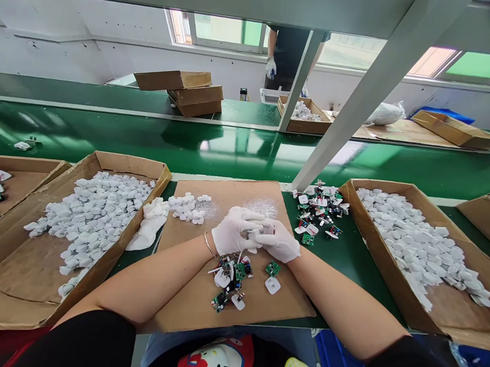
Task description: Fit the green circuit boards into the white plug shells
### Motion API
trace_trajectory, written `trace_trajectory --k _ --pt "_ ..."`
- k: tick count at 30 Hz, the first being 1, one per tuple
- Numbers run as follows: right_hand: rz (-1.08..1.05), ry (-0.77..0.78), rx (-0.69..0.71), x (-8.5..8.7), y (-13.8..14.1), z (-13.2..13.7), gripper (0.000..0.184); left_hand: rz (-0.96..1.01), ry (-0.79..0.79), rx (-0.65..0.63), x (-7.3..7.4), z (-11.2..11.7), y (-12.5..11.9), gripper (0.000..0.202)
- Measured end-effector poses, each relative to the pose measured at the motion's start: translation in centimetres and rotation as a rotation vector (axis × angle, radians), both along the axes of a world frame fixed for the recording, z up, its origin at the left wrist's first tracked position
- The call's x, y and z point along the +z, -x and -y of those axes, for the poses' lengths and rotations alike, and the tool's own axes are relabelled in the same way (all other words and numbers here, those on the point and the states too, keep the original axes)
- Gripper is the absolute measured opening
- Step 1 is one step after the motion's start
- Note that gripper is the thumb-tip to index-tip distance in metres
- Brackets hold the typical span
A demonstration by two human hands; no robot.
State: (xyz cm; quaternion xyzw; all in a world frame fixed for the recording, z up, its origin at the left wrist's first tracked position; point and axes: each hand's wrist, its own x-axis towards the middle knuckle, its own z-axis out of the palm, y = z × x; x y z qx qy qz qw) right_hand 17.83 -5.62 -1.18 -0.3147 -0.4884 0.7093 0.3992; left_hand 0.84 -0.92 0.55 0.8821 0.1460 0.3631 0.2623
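Both gloved hands meet over the cardboard sheet [185, 310]. My left hand [234, 230] is closed, with its fingers curled round small white plastic pieces [253, 238]. From the other side my right hand [279, 241] pinches at the same white pieces; their exact shape is mostly covered by the fingers. Just below the hands lies a cluster of green circuit boards [233, 278] with wires and white square parts. A single board [272, 268] with a white square part [272, 285] sits under my right wrist. Beyond my left hand is a small heap of white pieces [187, 207].
Cardboard boxes of white plastic parts stand at left [163, 179] and right [353, 200]. More boards [321, 207] are piled beside the right box. A crumpled white glove [149, 225] lies by the left box. A slanted metal post [347, 114] rises ahead. Another person [288, 54] stands behind the bench.
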Motion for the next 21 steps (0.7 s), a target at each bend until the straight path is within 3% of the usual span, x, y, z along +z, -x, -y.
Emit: trace_trajectory --k 3,9,17,21 --pt "-0.002 -0.032 0.014 -0.2 0.0 0.1 0.028 0.024 -0.069 0.027 -0.4 0.2 -0.1 0.018" --pt "0.099 -0.111 -0.090 -0.5 -0.2 0.3 0.026 -0.004 -0.220 0.125 -0.8 0.6 -0.2 0.026" --pt "0.080 -0.111 -0.113 0.1 -0.1 0.2 0.033 -0.031 -0.253 0.116 -0.4 0.7 -0.3 0.029" --pt "0.033 -0.119 -0.037 0.7 -0.2 0.0 0.032 -0.060 -0.240 0.174 -0.8 0.8 -0.2 0.025"
